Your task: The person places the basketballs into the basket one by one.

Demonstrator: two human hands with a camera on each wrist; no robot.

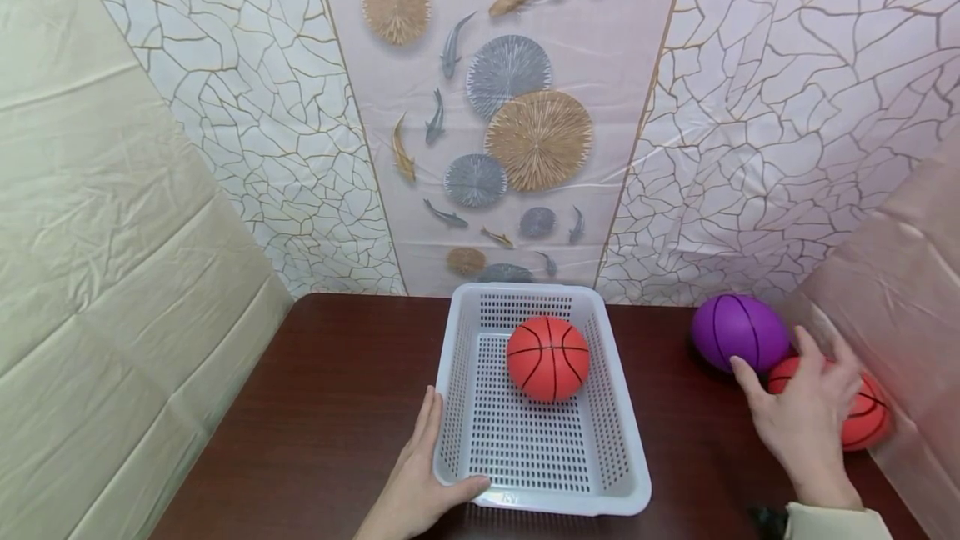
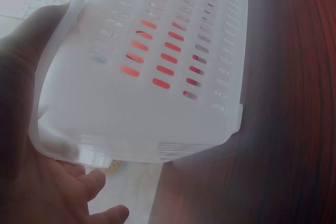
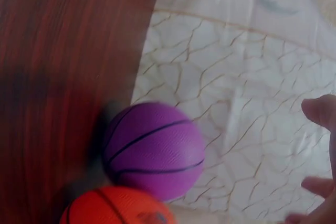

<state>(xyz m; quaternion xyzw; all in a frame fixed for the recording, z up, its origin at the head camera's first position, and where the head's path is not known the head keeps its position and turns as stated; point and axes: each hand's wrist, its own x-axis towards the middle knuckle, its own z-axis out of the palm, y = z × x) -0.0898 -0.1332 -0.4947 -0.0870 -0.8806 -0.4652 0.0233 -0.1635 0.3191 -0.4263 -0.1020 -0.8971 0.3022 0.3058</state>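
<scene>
A white perforated plastic basket (image 1: 536, 502) stands on the table with a red toy basketball (image 1: 548, 358) inside it. My left hand (image 1: 420, 473) rests at the basket's near left corner, straight fingers along the side and thumb by the front rim. In the left wrist view that hand (image 2: 47, 182) lies around the corner of the basket (image 2: 121, 108). My right hand (image 1: 810, 407) hovers with spread fingers over a second red basketball (image 1: 866, 415), partly covering it. Beside that ball sits a purple basketball (image 1: 738, 332). The right wrist view shows both the purple ball (image 3: 155, 150) and the red ball (image 3: 115, 208).
The dark brown table (image 1: 322, 407) backs onto a patterned cloth wall (image 1: 536, 140). Beige padded panels stand at the left (image 1: 150, 315) and right (image 1: 900, 273); the second red ball lies close to the right panel.
</scene>
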